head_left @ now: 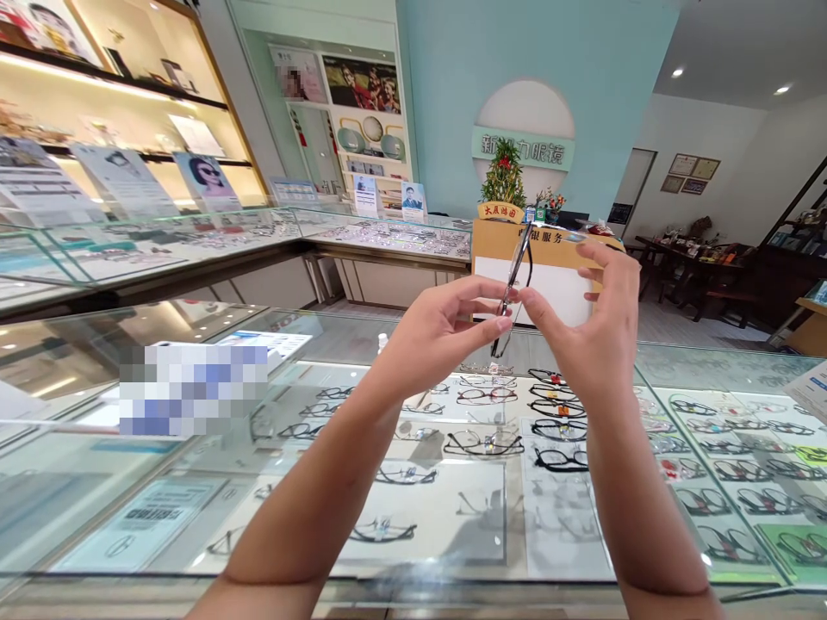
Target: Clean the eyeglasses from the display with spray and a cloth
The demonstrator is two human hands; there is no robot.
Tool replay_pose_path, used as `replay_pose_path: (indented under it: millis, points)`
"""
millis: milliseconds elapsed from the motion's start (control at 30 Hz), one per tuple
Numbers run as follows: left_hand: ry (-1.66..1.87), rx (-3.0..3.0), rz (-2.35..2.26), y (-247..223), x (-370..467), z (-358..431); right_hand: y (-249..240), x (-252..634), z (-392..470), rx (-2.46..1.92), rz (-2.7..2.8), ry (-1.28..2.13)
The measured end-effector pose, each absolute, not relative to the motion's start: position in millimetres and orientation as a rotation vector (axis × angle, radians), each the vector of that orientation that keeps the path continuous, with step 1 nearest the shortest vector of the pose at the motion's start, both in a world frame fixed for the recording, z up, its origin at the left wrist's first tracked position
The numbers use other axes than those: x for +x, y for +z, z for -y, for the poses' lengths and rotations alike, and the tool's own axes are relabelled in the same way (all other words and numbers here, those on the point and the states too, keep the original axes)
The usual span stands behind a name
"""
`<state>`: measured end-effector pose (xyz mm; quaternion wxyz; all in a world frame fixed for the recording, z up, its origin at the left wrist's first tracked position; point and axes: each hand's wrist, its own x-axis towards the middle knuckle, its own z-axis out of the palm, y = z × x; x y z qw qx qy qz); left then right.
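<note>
A pair of dark-framed eyeglasses is held up edge-on above the glass display case. My left hand pinches the frame between thumb and fingers at about its middle. Close to the right side of the glasses is my right hand, its fingers spread and curved, the thumb tip near or touching the frame; I cannot tell which. Below both hands, rows of eyeglasses lie under the glass top, among them a thick black pair.
The glass display case spans the front. On its left lie papers, partly blurred. More glass cases stand behind on the left. A wooden counter with a potted plant stands ahead. Farther right is a dark table.
</note>
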<state>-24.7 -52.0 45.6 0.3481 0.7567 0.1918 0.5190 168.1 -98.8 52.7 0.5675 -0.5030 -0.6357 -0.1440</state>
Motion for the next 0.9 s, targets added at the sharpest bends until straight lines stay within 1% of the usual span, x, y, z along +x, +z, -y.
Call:
replay_pose_path:
  millis: [267, 567, 733, 900]
  points:
    - [1.307, 1.963, -0.482, 45.6, -23.6, 52.1, 49.8, 171.7, 97.2, -1.22, 1.53, -0.412]
    - [1.305, 1.948, -0.484, 44.0, -20.9, 53.4, 48.3, 168.0, 96.0, -1.234, 1.521, -0.406]
    - [1.353, 1.928, -0.508, 42.6, -19.7, 51.1, 49.8, 171.5, 94.3, -1.228, 1.512, -0.404]
    - [1.479, 1.868, -0.567, 44.0, -19.4, 50.8, 50.4, 176.1, 92.7, -1.283, 1.527, -0.375]
